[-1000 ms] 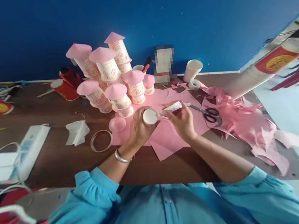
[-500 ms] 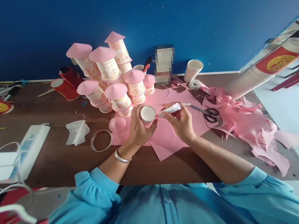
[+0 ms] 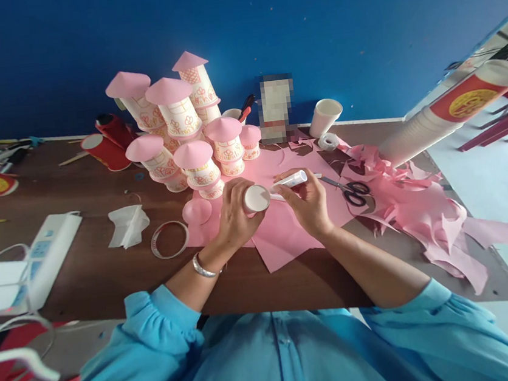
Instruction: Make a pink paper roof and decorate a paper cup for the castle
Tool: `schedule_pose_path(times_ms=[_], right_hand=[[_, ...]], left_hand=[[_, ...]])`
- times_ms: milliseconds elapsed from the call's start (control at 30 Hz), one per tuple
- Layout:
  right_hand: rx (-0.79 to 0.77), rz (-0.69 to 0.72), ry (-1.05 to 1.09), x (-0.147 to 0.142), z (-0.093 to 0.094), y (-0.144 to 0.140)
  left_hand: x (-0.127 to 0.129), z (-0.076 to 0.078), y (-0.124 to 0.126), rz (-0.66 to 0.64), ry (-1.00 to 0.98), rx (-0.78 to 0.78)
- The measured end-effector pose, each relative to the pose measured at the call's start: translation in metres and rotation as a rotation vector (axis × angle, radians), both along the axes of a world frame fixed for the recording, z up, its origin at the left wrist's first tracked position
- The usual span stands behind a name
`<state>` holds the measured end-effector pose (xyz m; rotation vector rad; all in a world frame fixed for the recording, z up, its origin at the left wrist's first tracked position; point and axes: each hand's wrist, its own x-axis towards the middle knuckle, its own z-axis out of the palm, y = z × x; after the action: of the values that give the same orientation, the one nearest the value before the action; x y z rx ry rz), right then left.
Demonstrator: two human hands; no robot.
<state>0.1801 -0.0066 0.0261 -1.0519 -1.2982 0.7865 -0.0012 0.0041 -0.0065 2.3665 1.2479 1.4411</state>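
Note:
Wrapped around a small white paper cup [image 3: 257, 198], my left hand [image 3: 237, 215] keeps it tilted with its round end facing up. My right hand [image 3: 308, 204] grips a white marker [image 3: 293, 179] whose front end is close beside the cup; whether the tip touches it I cannot tell. Both hands are above pink paper sheets [image 3: 283, 245]. Just left of the cup lies a pink paper cone [image 3: 197, 211]. Behind my hands stands a cluster of paper-cup towers [image 3: 182, 120] with pink cone roofs and red and orange drawings.
Black-handled scissors [image 3: 355, 192] lie right of my right hand, beside crumpled pink paper scraps [image 3: 429, 201]. A long stack of paper cups [image 3: 438, 114] leans at the right. A tape roll [image 3: 170, 239], a power strip [image 3: 55, 256] and red cups [image 3: 105, 152] are leftward. A blue wall stands behind.
The cup in my left hand has turned and shifted slightly right. The marker's red tip, visible before, is now hidden near the cup. The whole view has shifted a little.

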Motion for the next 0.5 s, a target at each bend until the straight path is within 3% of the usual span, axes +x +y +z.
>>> schedule_pose_path(times_ms=[300, 500], right_hand=[[0.067, 0.067, 0.016, -0.0005, 0.0072, -0.0025], [-0.048, 0.081, 0.048, 0.0037, 0.006, 0.0052]], left_hand=[[0.0003, -0.0039, -0.0012, -0.042, 0.031, -0.065], [0.0014, 0.0007, -0.0005, -0.103, -0.001, -0.011]])
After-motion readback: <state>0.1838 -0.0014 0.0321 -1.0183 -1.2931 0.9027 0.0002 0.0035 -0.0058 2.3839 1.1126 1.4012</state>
